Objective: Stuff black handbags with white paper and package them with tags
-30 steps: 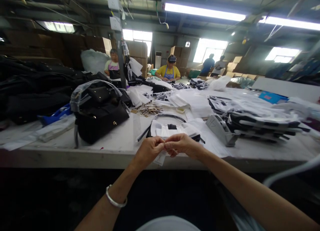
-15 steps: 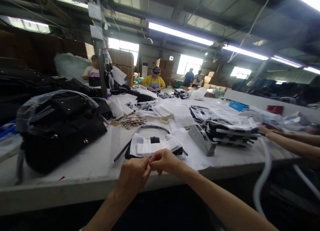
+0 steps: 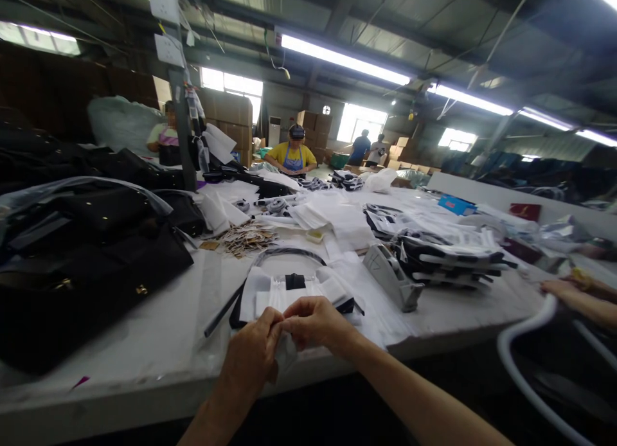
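Observation:
At the table's front edge my left hand [image 3: 255, 353] and my right hand [image 3: 315, 324] meet, fingertips pinched together. Between them hangs a thin translucent piece that looks like plastic film [image 3: 288, 355], mostly hidden by the fingers. Just beyond the hands lies a flat black bag [image 3: 236, 314] with a looped handle [image 3: 289, 252]. White wrapping paper [image 3: 248, 288] covers most of it, and a small black piece [image 3: 295, 281] shows in the middle. Right of the bag stands a grey tape dispenser [image 3: 393, 276].
A large black handbag [image 3: 87, 266] fills the left side. Stacked wrapped bags [image 3: 448, 259] stand right of the dispenser. Paper sheets [image 3: 337, 218] and a pile of thin tan strips [image 3: 248, 237] lie behind. A co-worker's hands [image 3: 573, 288] are at far right; another person [image 3: 292, 153] sits opposite.
My hands stay pinched together, and the translucent piece now shows below them. The view has shifted slightly. At far right, the co-worker's hands have drawn back from the stacked bags.

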Demonstrator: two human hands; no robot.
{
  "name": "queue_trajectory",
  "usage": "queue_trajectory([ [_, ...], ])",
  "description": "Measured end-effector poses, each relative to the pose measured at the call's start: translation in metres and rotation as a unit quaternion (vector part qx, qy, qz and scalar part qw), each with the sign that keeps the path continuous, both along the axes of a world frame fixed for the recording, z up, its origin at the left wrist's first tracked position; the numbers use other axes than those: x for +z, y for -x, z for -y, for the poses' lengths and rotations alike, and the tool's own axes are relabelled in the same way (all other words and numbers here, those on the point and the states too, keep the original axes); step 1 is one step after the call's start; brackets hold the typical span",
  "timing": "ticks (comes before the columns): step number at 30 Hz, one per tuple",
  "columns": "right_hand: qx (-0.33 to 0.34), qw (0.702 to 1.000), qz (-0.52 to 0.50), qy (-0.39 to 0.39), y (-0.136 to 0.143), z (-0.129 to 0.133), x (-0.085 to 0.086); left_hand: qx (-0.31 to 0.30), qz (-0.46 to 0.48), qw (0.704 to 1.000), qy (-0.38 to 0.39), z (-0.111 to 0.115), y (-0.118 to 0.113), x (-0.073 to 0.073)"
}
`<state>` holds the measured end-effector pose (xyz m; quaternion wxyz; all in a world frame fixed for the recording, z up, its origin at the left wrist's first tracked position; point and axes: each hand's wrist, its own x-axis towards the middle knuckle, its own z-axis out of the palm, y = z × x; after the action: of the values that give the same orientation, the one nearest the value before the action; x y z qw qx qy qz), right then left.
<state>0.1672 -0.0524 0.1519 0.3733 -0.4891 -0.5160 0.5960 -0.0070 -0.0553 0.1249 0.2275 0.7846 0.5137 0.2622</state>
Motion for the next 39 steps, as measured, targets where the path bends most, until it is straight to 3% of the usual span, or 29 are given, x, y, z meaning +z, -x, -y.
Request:
queue_trajectory([
  [8, -0.029, 0.999, 0.026, -0.008, -0.003, -0.010, 0.000, -0.022, -0.001, 1.000, -0.022, -0.007, -0.006, -0.004],
  [16, 0.007, 1.000, -0.007, -0.008, -0.011, -0.006, 0.003, -0.019, 0.174, 0.979, 0.101, 0.001, -0.006, 0.015],
  [20, 0.035, 0.999, -0.004, 0.001, -0.015, -0.003, 0.006, -0.006, 0.212, 0.965, 0.153, 0.003, -0.005, 0.013],
  [26, 0.074, 0.995, 0.068, 0.004, -0.016, -0.001, 0.002, 0.025, 0.123, 0.989, 0.072, 0.007, -0.009, 0.009],
  [28, 0.072, 0.995, 0.075, 0.003, -0.015, 0.000, 0.001, 0.039, 0.132, 0.988, 0.065, 0.009, -0.011, 0.008],
  [34, 0.082, 0.995, 0.049, -0.012, -0.013, 0.006, 0.004, 0.030, 0.295, 0.950, 0.101, 0.010, -0.006, 0.003],
  [39, 0.024, 0.980, 0.107, -0.166, -0.004, 0.006, 0.010, -0.079, 0.418, 0.880, 0.212, 0.011, -0.001, -0.001],
])
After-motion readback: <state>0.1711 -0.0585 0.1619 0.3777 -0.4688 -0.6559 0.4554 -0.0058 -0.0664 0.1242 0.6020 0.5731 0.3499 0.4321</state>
